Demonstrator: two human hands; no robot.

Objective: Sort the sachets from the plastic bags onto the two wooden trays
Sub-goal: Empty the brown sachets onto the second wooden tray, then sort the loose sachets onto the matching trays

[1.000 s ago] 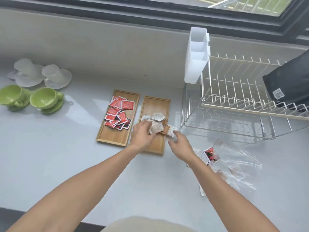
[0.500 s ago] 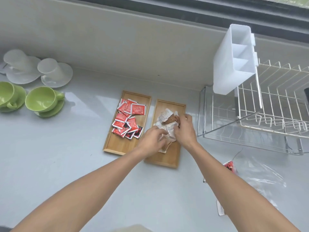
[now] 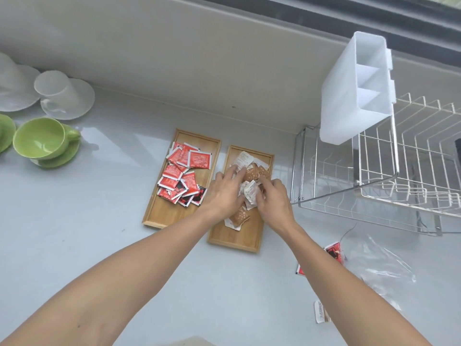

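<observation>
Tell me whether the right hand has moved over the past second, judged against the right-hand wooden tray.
Yes. The right hand has moved from the near right edge of the right-hand wooden tray inward over it, onto the pile of brown and white sachets.

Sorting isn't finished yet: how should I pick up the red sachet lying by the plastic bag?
Pinch the red sachet by its free left edge, coming from above on the left. It lies flat on the counter with the plastic bag crowding its right side.
</observation>
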